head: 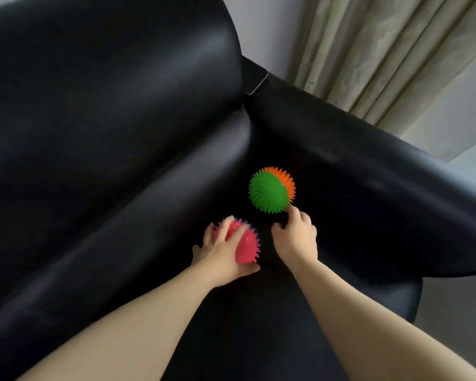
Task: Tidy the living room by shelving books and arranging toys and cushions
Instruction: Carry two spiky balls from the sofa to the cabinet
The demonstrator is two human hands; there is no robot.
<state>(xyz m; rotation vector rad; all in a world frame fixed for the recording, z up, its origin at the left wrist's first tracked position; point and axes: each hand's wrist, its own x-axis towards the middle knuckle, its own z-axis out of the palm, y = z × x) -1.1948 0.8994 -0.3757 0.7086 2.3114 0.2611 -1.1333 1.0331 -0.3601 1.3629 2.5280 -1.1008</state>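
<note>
Two balls lie on the sofa seat [248, 320], in the corner where the backrest [107, 92], at left, meets the armrest [368, 166], behind and at right. The left grip [223, 248] holds the nearer ball [246, 247] from above. The farther ball [270, 191] sits behind it and to the right, with the right grip [296, 237] just before it, one fingertip [291, 209] touching. A curtain [382, 50] hangs beyond the armrest.

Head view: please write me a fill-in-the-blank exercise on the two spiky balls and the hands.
1. The near ball, gripped by the left hand, is mostly ____.
2. The far ball, at the fingertips of the right hand, is green and ____.
3. The sofa under both balls is ____.
Missing words: pink; orange; black.
</note>
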